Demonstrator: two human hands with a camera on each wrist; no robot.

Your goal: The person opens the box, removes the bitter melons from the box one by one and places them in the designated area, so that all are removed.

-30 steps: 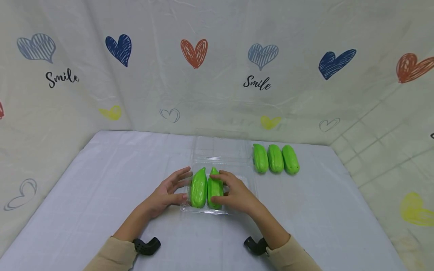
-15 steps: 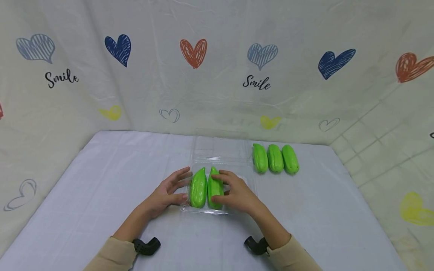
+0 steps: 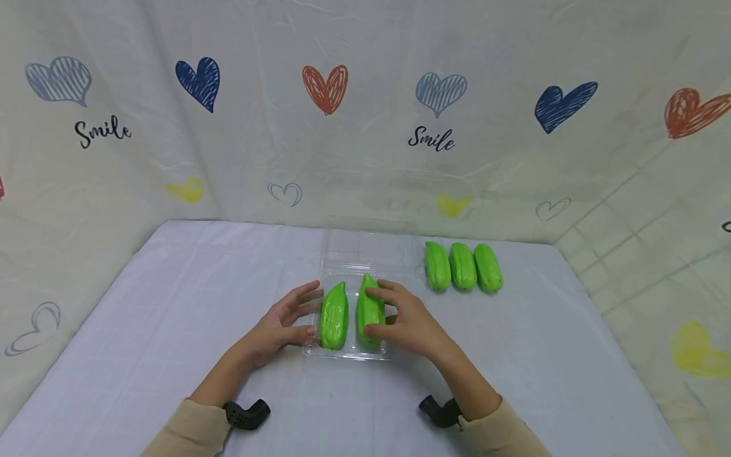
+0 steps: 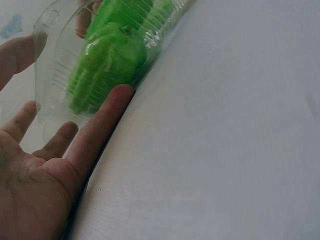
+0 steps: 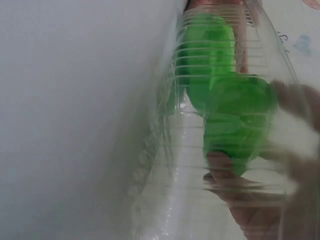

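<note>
A clear plastic clamshell box [image 3: 348,356] lies with its lid [image 3: 371,251] folded back. One bright green ridged gourd [image 3: 334,317] rests at its left side, slightly tilted. My right hand [image 3: 412,325] grips a second green gourd [image 3: 368,310] between thumb and fingers, just right of the first with a gap between them. Through the box wall, the right wrist view shows the thumb against this held gourd [image 5: 237,122]. Along the left wall, my left hand [image 3: 284,322] touches the box from outside with straight, spread fingers; its thumb [image 4: 102,122] presses the plastic in the left wrist view.
Three more green gourds [image 3: 463,266] stand in a row on the white-covered table [image 3: 240,260], right of the lid. Behind the table hangs a pale sheet [image 3: 365,152] printed with hearts. Black wrist mounts [image 3: 247,416] sit below both hands.
My right hand has shifted right and a little away from me with the gripped gourd, opening a gap beside the left one. The left hand stays where it was.
</note>
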